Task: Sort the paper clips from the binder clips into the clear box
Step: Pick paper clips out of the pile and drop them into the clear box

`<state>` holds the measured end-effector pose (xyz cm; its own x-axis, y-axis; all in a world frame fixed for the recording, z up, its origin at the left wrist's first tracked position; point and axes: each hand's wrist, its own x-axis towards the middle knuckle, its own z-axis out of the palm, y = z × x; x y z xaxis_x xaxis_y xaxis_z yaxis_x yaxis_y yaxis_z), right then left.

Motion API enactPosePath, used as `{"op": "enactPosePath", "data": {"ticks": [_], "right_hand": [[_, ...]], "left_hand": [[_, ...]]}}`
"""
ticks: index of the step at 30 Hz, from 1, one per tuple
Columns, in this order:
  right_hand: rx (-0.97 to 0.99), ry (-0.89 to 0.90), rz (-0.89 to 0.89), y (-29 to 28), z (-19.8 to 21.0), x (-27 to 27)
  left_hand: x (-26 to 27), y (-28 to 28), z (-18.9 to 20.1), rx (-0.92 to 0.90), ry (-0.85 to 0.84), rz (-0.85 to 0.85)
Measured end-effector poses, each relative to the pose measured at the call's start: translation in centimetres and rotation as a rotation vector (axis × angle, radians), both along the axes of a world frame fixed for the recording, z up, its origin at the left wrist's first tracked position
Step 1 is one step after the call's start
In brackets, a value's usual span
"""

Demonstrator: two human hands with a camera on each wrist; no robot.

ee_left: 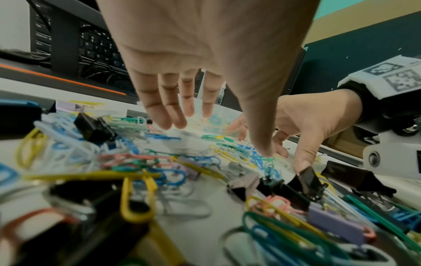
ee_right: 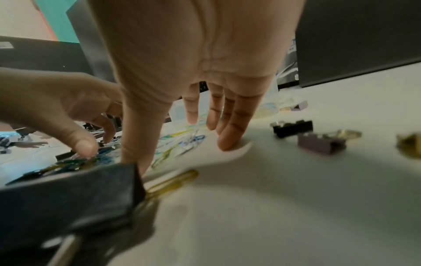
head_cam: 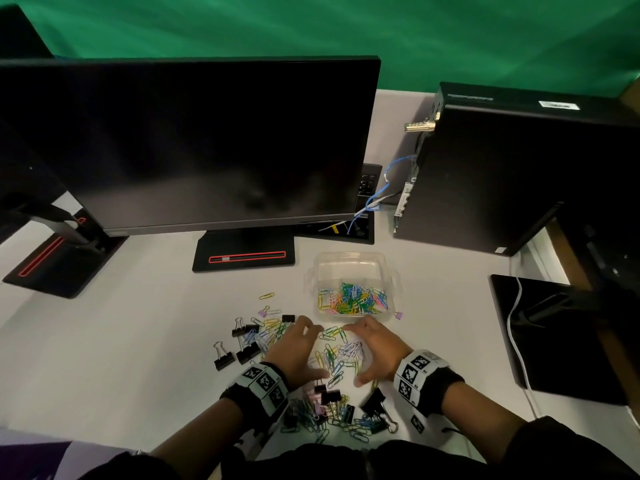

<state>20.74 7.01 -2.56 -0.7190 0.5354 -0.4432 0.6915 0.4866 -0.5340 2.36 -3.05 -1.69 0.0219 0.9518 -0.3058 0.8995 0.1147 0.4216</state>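
The left hand (head_cam: pixel 298 348) and right hand (head_cam: pixel 375 353) are cupping a loose pile of paper clips (head_cam: pixel 341 355) on the bench (head_cam: pixel 138 341), each grip released with fingers spread, holding nothing. The clear box (head_cam: pixel 351 268), partly filled, is standing just beyond. The clips look light, thin and slippery, likely tangling; scooping from both sides should work, avoiding the stiffer binder clips (head_cam: pixel 329 398) nearby.

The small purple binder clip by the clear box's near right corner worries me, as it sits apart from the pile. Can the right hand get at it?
Probably yes. The purple binder clip lies alone on bare desk just beyond the right hand, nothing between them.
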Motion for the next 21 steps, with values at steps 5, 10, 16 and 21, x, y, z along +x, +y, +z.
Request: {"op": "enactPosePath", "data": {"ticks": [5,10,16,21], "right_hand": [[-0.014,-0.015,-0.074,-0.7,-0.6,-0.8],[-0.015,0.079,-0.126,-1.0,-1.3,-1.4],[-0.010,0.154,-0.162,-1.3,-1.3,-1.3],[-0.001,0.121,-0.155,-1.7,-1.0,-1.4]], "left_hand": [[0.6,0.9,-0.9,-0.145,0.069,0.017],[2.2,1.7,-1.2,-0.155,0.037,0.007],[2.7,2.3,-1.8,-0.143,-0.069,0.049],[2.7,2.5,-1.9,-0.141,-0.050,0.026]]}}
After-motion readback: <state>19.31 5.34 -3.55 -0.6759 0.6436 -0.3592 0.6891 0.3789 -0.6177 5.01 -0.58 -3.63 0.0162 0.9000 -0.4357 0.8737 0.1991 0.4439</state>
